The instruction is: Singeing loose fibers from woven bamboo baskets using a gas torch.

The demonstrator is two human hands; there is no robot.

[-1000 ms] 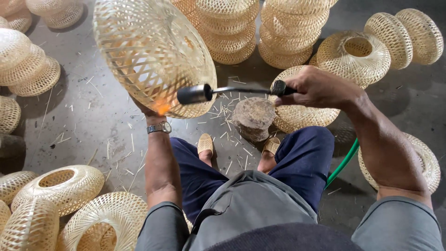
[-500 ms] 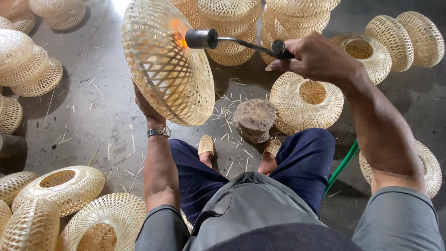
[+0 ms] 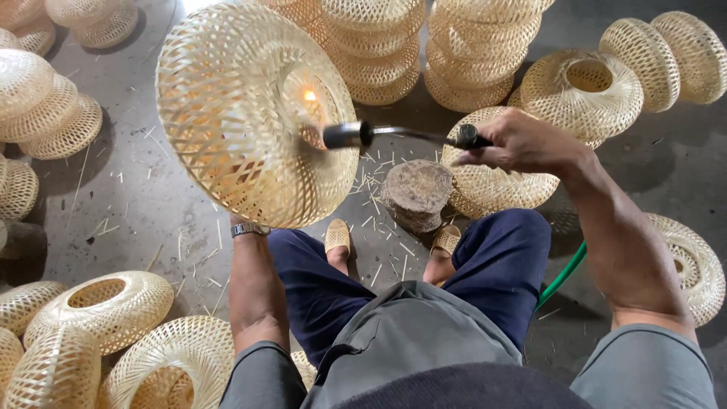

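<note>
Woven bamboo lampshade [image 3: 250,113] is held up in the air in front of the person, above the concrete floor [image 3: 136,197], with its opening turned toward the gas torch [image 3: 401,135]. The left hand is hidden behind the shade, so I cannot tell how it grips; only the forearm with a wristwatch [image 3: 248,229] shows. The right hand [image 3: 515,140] is closed around the torch handle, and a small flame [image 3: 309,96] burns at the inner rim. To do this singeing well, I think the flame should only brush the loose fibres, and the shade should turn steadily so no strip scorches. A wooden stump [image 3: 416,193] stands between the feet.
</note>
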